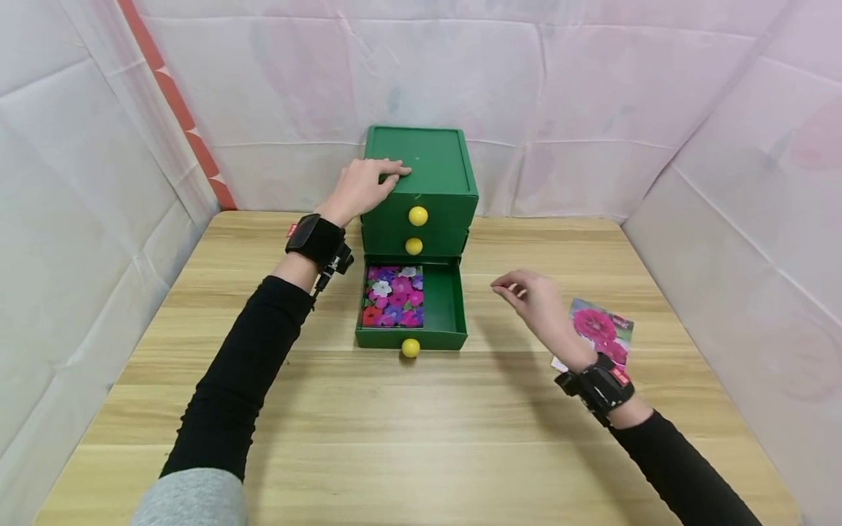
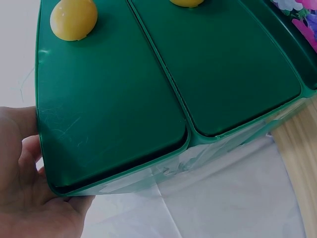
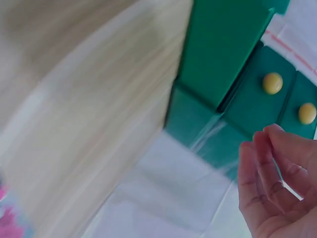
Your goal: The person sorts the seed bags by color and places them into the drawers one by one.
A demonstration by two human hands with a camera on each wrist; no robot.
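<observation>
Wooden tabletop [image 1: 421, 431], white-draped walls. Green drawer chest [image 1: 427, 197] at rear centre; bottom drawer [image 1: 447, 307] open, flower card [image 1: 393, 296] inside. Left hand [image 1: 362, 186] rests flat on chest's top. Right hand [image 1: 536, 303], fingers loosely curled, empty, right of drawer; second flower card [image 1: 601, 329] beside it.

Light wood desk [image 1: 421, 438], grain running left-right. White creased sheeting [image 1: 592, 109] walls it on 3 sides. Red-orange strip [image 1: 174, 102] at back-left, possibly tape.

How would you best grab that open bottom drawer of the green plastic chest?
Probably by the round yellow knob on the open bottom drawer, pinched from the front, the person's side: it juts clear of the flat panel, with bare wooden table before it.
</observation>
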